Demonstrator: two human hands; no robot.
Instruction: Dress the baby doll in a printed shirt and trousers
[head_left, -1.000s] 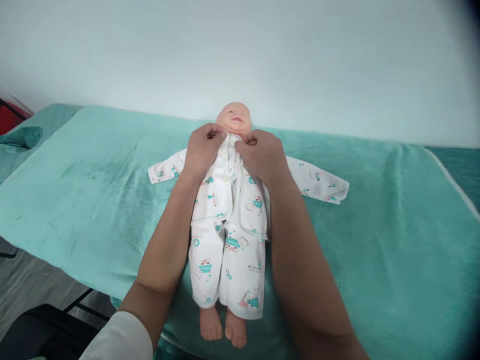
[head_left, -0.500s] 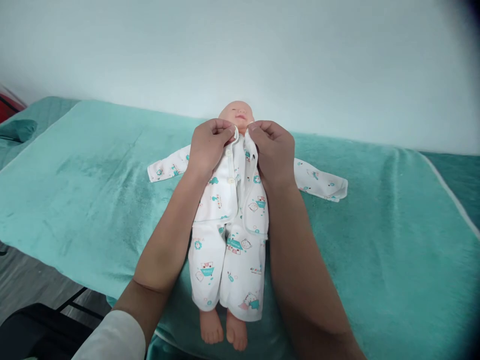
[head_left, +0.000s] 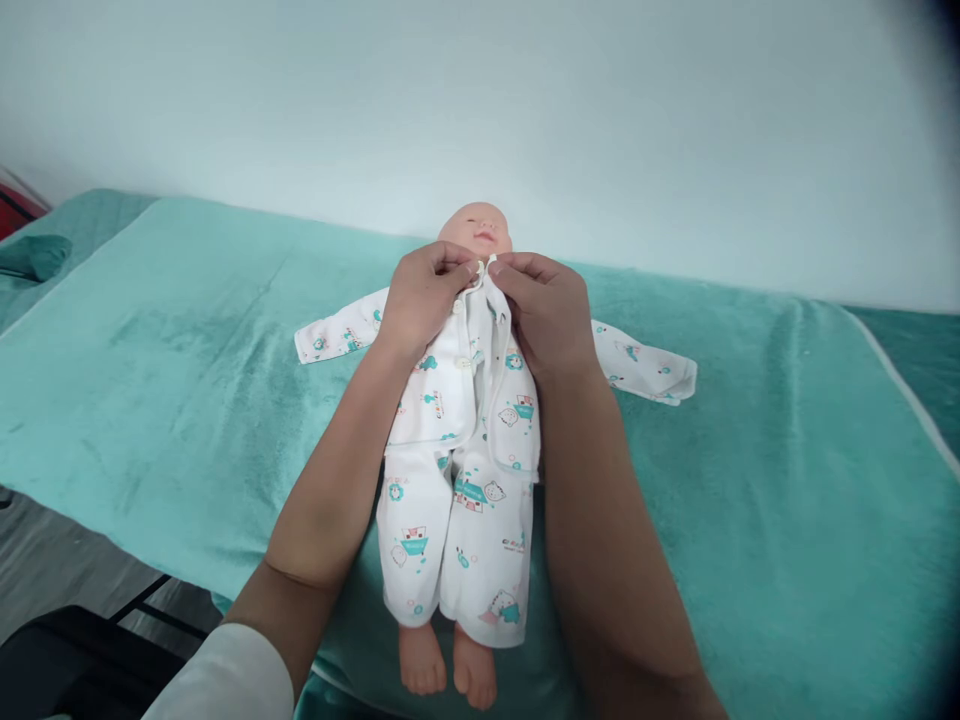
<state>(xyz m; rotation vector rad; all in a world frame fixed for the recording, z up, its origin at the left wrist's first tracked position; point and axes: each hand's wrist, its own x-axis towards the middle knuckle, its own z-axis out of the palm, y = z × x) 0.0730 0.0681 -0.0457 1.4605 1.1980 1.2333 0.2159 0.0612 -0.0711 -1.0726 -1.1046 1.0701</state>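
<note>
A baby doll [head_left: 475,225] lies on its back on a teal towel [head_left: 750,470], head toward the wall and bare feet toward me. It wears a white printed shirt [head_left: 450,385] and matching trousers [head_left: 457,540], with its sleeves spread to both sides. My left hand [head_left: 421,300] pinches the left edge of the shirt's front at the collar. My right hand [head_left: 546,305] pinches the right edge just under the doll's chin. The two edges meet between my fingertips. Lower down the shirt front hangs apart.
The towel covers a table that runs along a pale wall [head_left: 525,110]. A folded teal cloth [head_left: 30,255] lies at the far left. The table's front edge and a dark floor [head_left: 60,570] show at the lower left.
My two hands have brought the shirt's collar edges together under the doll's chin; half a second ago they were held slightly apart. The view has shifted a little.
</note>
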